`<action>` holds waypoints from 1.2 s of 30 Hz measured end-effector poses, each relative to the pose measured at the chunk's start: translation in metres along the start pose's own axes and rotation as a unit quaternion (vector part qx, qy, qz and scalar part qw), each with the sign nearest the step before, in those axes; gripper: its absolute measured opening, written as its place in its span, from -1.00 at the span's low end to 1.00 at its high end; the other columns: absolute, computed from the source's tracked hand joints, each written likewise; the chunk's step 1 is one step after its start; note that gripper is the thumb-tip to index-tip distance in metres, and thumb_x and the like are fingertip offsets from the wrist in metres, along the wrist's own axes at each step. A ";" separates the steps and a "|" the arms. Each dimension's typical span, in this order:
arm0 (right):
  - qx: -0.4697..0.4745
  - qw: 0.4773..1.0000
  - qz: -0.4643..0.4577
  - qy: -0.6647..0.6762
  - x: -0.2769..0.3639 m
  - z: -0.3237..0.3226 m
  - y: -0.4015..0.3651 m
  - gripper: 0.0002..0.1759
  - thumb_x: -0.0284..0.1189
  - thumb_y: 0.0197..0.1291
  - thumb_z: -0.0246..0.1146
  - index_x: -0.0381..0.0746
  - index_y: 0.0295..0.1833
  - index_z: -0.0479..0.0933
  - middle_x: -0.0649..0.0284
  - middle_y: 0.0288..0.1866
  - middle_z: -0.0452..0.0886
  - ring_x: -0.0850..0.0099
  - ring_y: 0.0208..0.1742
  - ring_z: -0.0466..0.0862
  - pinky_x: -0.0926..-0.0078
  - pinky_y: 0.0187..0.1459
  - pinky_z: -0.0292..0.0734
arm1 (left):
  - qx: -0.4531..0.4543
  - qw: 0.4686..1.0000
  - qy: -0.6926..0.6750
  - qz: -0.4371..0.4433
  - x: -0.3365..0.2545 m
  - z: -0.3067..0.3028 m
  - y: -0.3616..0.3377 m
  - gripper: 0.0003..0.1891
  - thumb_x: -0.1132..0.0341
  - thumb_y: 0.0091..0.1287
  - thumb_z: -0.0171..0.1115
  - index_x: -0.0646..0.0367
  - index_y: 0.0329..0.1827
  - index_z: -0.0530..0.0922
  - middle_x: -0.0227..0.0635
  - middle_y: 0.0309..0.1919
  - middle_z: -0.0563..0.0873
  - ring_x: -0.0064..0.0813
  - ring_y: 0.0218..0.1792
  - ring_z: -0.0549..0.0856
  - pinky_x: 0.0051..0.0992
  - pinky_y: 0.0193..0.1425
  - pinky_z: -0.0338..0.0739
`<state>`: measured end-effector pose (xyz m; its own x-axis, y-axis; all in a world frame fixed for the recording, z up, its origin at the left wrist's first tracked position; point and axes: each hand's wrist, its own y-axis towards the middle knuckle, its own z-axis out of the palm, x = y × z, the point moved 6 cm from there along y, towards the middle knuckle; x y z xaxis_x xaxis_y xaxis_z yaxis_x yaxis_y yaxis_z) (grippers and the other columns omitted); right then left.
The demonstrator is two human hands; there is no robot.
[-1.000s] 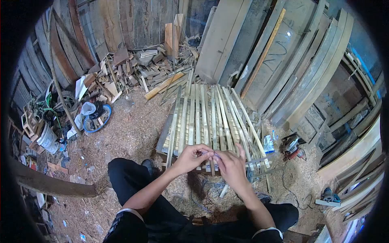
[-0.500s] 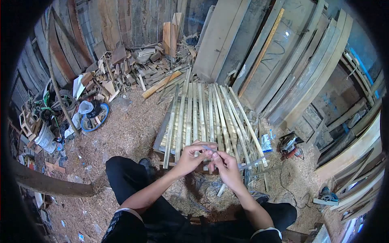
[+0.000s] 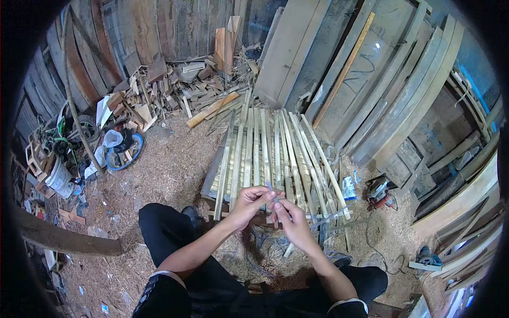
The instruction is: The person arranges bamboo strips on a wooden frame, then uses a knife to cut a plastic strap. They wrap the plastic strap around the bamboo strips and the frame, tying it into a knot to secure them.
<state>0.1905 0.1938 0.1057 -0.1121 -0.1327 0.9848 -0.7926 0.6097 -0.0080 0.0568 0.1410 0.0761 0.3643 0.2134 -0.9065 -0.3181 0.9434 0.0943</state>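
My left hand (image 3: 249, 205) and my right hand (image 3: 292, 220) meet in front of me, thumbs and fingers pinched close together. Between them they hold a thin greyish strip (image 3: 330, 216) that looks like plastic strap. One short end pokes up above the left fingertips, while the longer part runs out to the right past my right hand. The exact bend of the strip between the fingers is too small to make out. Beneath and beyond the hands, several long, narrow wood strips (image 3: 255, 143) lie side by side on a low support.
A red power tool (image 3: 383, 195) sits on the floor at right, and a blue-grey tool (image 3: 427, 256) lies further out. Offcuts (image 3: 175, 87) are heaped at the back. Boards (image 3: 291, 53) lean on the wall. A blue basin (image 3: 137, 151) and white bucket (image 3: 59, 181) stand left.
The short end of the strip now points upward above the left fingers, where before it lay across them. Both hands have shifted slightly; the wood strips have not moved.
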 end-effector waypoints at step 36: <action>-0.099 0.921 -0.233 -0.296 0.080 -0.039 -0.002 -0.78 -0.53 0.16 0.48 -0.26 -0.06 0.76 0.20 -0.17 0.78 0.33 -0.17 0.72 0.42 -0.10 0.55 | -0.006 0.770 0.570 0.287 -0.064 0.032 -0.019 -0.86 0.29 0.28 0.46 0.08 -0.15 0.79 -0.44 -0.37 0.75 -0.38 -0.16 0.57 -0.29 0.22 0.29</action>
<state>0.2071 0.2126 0.1911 -0.1406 -0.7824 0.6067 -0.7194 0.5017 0.4803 0.0671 0.1179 0.1456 -0.8413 0.2267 -0.4907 -0.1507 0.7735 0.6157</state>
